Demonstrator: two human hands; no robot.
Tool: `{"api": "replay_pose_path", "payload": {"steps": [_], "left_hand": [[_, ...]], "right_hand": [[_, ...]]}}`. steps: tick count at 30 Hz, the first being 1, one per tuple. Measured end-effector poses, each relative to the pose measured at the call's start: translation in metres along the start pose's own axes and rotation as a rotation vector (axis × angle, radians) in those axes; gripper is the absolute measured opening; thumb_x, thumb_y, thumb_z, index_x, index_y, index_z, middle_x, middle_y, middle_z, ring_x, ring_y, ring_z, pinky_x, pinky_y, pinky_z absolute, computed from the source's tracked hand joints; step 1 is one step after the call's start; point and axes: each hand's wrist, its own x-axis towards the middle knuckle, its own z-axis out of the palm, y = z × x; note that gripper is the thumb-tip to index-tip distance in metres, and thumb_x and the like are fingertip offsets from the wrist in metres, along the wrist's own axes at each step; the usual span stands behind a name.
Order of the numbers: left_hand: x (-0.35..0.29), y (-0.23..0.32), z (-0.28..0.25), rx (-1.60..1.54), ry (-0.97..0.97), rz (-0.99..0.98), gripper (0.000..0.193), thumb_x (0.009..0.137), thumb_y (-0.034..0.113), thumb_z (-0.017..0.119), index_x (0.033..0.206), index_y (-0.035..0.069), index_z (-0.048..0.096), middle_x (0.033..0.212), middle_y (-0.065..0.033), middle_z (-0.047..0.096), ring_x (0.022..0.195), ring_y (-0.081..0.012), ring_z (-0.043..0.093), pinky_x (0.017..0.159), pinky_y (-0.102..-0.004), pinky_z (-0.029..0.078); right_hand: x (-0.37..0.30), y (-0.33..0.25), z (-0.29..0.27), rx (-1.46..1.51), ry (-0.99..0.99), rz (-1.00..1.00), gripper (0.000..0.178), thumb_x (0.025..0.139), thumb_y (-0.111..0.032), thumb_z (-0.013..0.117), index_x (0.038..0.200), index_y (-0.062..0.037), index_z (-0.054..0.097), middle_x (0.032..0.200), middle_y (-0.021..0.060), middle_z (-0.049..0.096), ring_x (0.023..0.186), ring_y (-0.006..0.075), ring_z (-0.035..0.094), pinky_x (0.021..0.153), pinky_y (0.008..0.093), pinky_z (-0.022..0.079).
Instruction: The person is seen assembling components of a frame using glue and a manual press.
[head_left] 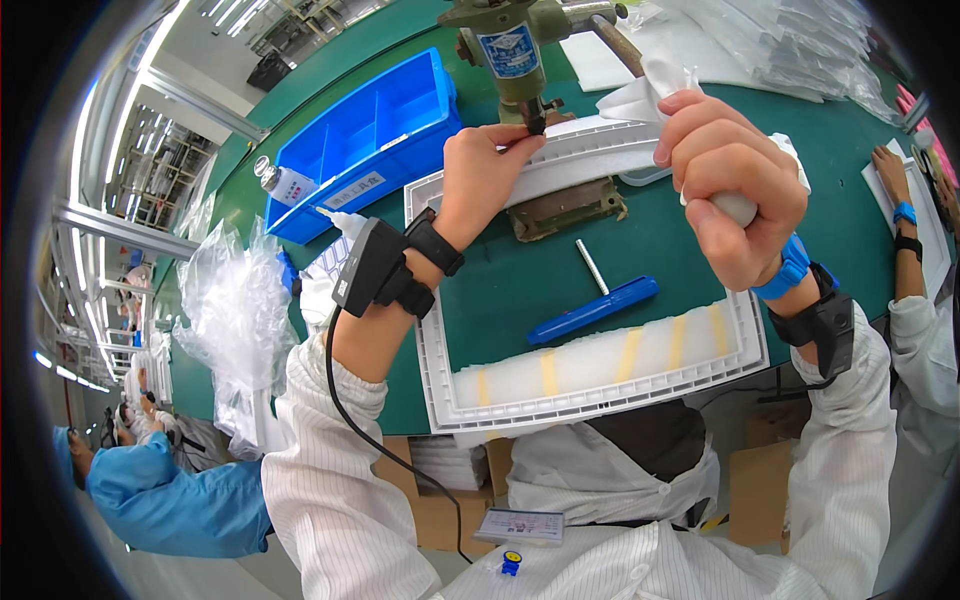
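Note:
A green hand press [497,40] stands at the far side of the bench, its dark ram tip over the far edge of a white plastic frame [432,375]. Close by that tip, my left hand [488,175] has thumb and forefinger pinched together at the frame's far edge; whatever lies between them is too small to make out. My right hand [735,165] is wrapped around the press lever [618,45], which has white wrapping along it and a pale round knob [737,207] showing below my fingers. The press base [565,212] shows inside the frame.
Inside the frame lie a blue cutter [592,310], a metal rod [591,266] and taped white foam [600,365]. A divided blue bin [405,155] with a small bottle [290,187] stands left, near clear plastic bags [235,320]. Another person's hand [890,172] is at right.

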Motion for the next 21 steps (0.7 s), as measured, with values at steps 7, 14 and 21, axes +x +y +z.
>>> {"api": "replay_pose_path", "payload": {"steps": [7,14,21], "left_hand": [[-0.001,0.003,0.000,-0.019,0.009,-0.017,0.030,0.083,0.025,0.074,0.099,0.000,0.074,0.084,-0.0154,0.074,0.070,-0.0170,0.066,0.069,-0.0289,0.050],[0.000,0.002,0.001,-0.032,0.034,-0.050,0.031,0.084,0.026,0.074,0.100,0.000,0.074,0.084,-0.0147,0.074,0.071,-0.0153,0.067,0.068,-0.0279,0.050],[-0.003,0.000,0.001,-0.010,0.041,-0.031,0.031,0.083,0.026,0.074,0.100,-0.001,0.074,0.084,-0.0152,0.074,0.069,-0.0154,0.066,0.068,-0.0281,0.051]], "right_hand": [[0.053,-0.002,-0.020,0.071,-0.076,0.148,0.008,0.070,-0.005,0.046,0.075,-0.0011,0.051,0.073,0.0112,0.052,0.076,0.0248,0.054,0.091,0.0495,0.045],[0.102,0.048,-0.030,-0.036,-0.033,-0.343,0.013,0.095,-0.007,0.048,0.083,-0.0012,0.047,0.079,0.0099,0.052,0.060,0.0159,0.055,0.061,0.0317,0.051],[0.054,0.016,-0.010,0.314,0.186,0.321,0.016,0.083,-0.007,0.051,0.069,-0.0003,0.047,0.077,0.0092,0.052,0.060,0.0169,0.052,0.061,0.0322,0.048]]}}
